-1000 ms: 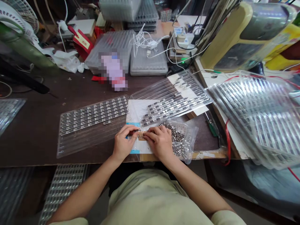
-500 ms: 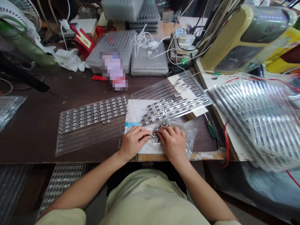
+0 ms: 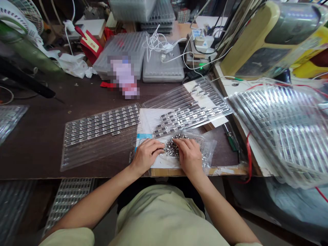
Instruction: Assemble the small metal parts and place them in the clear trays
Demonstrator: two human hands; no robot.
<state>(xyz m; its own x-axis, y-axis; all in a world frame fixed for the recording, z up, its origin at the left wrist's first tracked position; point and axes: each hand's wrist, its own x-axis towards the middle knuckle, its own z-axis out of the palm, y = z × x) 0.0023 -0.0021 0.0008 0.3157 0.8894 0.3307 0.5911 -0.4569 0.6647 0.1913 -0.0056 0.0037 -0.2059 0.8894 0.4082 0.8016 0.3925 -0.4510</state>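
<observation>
**Left hand [image 3: 144,154], right hand [image 3: 191,155] at 1 parts pile [image 3: 172,148]**

Left: pinched on 1 small connector [image 3: 163,148], mostly hidden, just beside pile. Right: fingers curled at pile, can't tell if gripping. 2 trays: left tray [image 3: 96,157], right tray [image 3: 167,98], both holding connector rows.

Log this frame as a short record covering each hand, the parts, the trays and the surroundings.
Left hand: fingertips drawn together beside the pile; too small to tell whether they hold anything
Right hand: fingers at the pile; grip unclear
Pile of small metal parts: loose, with transparent plastic beside it
Left tray: transparent, ridged; connectors in rows across its far part
Right tray: transparent, ridged; connectors in less even rows
Surroundings: green-handled tool at right; white cable on stacked trays behind
</observation>
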